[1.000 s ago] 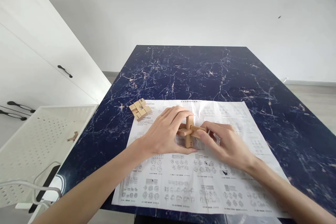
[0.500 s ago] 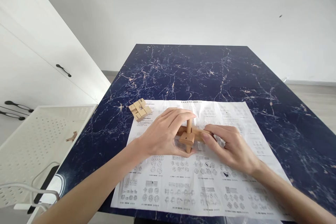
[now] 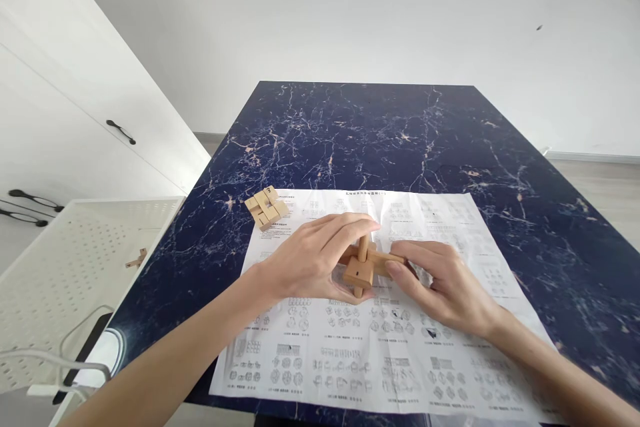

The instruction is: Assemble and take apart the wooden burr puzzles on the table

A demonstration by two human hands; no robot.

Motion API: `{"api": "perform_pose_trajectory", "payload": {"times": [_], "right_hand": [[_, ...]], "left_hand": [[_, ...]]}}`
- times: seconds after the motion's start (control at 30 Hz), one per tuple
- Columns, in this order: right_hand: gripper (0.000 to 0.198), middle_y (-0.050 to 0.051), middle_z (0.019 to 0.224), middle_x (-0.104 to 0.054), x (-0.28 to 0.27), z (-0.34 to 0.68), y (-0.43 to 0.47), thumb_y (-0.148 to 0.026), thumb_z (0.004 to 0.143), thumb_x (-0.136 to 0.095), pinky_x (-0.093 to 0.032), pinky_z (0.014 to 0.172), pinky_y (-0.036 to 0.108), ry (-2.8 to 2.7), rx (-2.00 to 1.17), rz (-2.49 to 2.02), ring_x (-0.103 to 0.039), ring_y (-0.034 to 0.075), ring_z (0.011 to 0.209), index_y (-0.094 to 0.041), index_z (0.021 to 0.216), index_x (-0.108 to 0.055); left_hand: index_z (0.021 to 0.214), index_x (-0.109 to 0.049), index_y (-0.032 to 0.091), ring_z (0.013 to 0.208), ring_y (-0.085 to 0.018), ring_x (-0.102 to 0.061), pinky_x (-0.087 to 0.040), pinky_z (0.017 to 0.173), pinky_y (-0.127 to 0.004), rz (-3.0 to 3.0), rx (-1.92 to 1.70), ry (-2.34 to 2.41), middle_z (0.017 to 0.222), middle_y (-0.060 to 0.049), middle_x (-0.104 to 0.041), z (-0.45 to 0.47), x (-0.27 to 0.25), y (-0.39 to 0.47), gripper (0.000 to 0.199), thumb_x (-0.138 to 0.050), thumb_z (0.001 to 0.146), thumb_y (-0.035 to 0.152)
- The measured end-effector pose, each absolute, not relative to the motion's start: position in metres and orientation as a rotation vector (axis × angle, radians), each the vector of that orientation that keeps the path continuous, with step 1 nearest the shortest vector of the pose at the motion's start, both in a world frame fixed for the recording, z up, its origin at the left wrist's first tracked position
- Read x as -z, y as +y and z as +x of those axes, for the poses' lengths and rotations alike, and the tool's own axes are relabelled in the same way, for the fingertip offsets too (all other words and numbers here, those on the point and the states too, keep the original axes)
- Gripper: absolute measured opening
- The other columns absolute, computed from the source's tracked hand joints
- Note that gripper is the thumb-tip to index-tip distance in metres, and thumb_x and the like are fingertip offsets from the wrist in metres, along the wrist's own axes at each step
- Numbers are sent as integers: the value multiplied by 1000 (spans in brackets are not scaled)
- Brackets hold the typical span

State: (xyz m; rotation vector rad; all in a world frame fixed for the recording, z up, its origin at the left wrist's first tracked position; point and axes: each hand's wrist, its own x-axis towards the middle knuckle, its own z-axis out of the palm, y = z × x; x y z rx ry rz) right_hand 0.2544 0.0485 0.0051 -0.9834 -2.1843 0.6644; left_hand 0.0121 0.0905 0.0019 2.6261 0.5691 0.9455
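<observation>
Both hands hold a wooden interlocking puzzle (image 3: 359,271) of crossed bars above a printed sheet (image 3: 345,340). My left hand (image 3: 323,257) is closed round it, fingers on the top end of its upright bar and thumb at the bottom end. With thumb and fingers, my right hand (image 3: 440,280) pinches the bar that sticks out to the right. A dark mark shows on the near block face. The puzzle's far left part is partly hidden by my left hand. At the sheet's upper left corner lies a paler wooden puzzle (image 3: 267,207), numbered 3.
The dark blue marbled table (image 3: 350,133) extends back toward a white wall. To the left stands a white perforated cart (image 3: 65,267), bearing a small wooden cross piece (image 3: 136,259), cables and a black object. White cabinet doors (image 3: 85,100) with dark handles are beyond it.
The puzzle has tilted slightly in my hands, its upright bar now leaning right at the top. My left fingers have shifted a little to the right with it. The grips stay the same.
</observation>
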Motion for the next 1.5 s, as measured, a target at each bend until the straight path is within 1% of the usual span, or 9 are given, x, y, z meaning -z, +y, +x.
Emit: {"api": "perform_pose_trajectory", "payload": {"times": [0.27,0.5,0.67,0.83,0.9,1.0,1.13,1.27,1.5], "right_hand": [[39,-4,61,-45,-7,256,49,-34,114,-44,-34,48,29,-2225,-658,-949,-40,12,52,-24,77,-49],[35,-5,63,-44,-4,255,48,-33,114,-45,-34,49,28,-2199,-685,-958,-40,12,52,-24,80,-43],[33,-4,66,-47,-3,254,46,-35,113,-48,-35,49,28,-2214,-725,-1022,-43,12,53,-24,81,-45],[29,-3,66,-50,-5,254,48,-30,112,-47,-36,51,29,-2167,-624,-1009,-44,13,53,-24,84,-50],[27,-3,67,-50,-5,255,48,-28,111,-47,-35,51,29,-2149,-579,-1000,-43,13,53,-23,85,-51],[26,-3,67,-50,-5,256,49,-28,112,-48,-35,51,28,-2132,-577,-990,-43,13,54,-23,86,-53],[27,-3,69,-51,-5,255,48,-28,112,-48,-36,52,28,-2114,-601,-990,-44,13,56,-22,87,-53],[27,-3,68,-48,-4,253,48,-28,113,-48,-34,51,28,-2102,-601,-997,-41,12,55,-22,86,-52],[24,-2,69,-53,-4,253,48,-28,113,-44,-36,50,29,-2117,-649,-1009,-45,14,53,-23,91,-53]], "left_hand": [[151,-37,26,97,-25,-79,-69,77,-36,2644,-895,583,131,-13,-71,10,-6,91,73,-72,95,59],[150,-37,20,108,-28,-78,-69,87,-39,2702,-982,529,129,-15,-72,11,-5,91,75,-73,96,59],[156,-35,28,126,-31,-72,-62,106,-46,2681,-890,545,141,-13,-68,11,-5,91,71,-70,99,54],[165,-28,36,143,-40,-57,-56,112,-58,2219,-778,624,164,-16,-48,12,-9,90,115,-95,73,54],[165,-31,36,140,-42,-58,-56,110,-60,2021,-739,639,161,-16,-51,13,-12,90,122,-98,66,58],[159,-45,33,140,-44,-57,-50,114,-64,1827,-684,680,152,-15,-60,14,-15,89,103,-93,72,62],[148,-55,29,140,-42,-56,-48,114,-63,1698,-650,714,153,-15,-58,16,-16,86,82,-89,79,59],[147,-51,30,132,-40,-60,-56,102,-57,1598,-631,724,149,-15,-57,18,-15,81,78,-86,83,55],[150,-42,32,132,-38,-59,-53,107,-60,1529,-616,746,147,-14,-53,17,-13,77,82,-86,83,53]]}}
